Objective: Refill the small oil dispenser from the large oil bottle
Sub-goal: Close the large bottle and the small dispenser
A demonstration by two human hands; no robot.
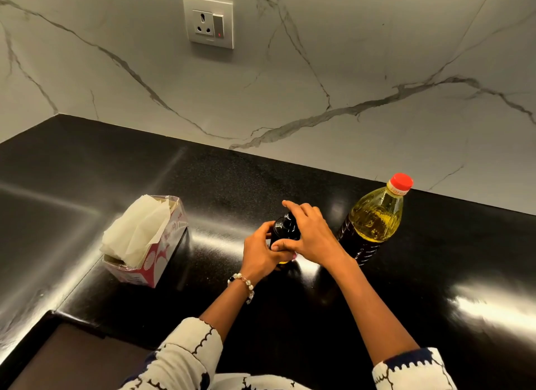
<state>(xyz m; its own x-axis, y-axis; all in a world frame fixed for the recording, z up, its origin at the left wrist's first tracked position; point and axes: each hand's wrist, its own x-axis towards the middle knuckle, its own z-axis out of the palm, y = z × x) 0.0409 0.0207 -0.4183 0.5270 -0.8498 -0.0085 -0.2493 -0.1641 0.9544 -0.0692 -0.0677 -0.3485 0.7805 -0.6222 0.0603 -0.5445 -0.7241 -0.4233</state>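
At six o'clock, two patterned sleeves (pixel 185 357) were seen, with bare forearms reaching forward over a glossy black countertop (pixel 406 317). A pearl bracelet (pixel 245 283) was worn on the left wrist. Near centre, the small oil dispenser (pixel 285 230), dark with a black top, was stood on the counter and held by both hands. The left hand (pixel 259 252) was wrapped around its body, fingers curled closed on it. The right hand (pixel 309 234) was laid over its top, thumb pressed against the side and forefinger extended. The top was judged to be in the course of removal; no oil had yet been poured. Just beside, at two o'clock, the large oil bottle (pixel 374 218) stood upright, its red cap (pixel 401 182) on. At nine o'clock, an open tissue box (pixel 145 241) was set. Beyond, at twelve, a wall socket (pixel 208 21) was mounted on marble.
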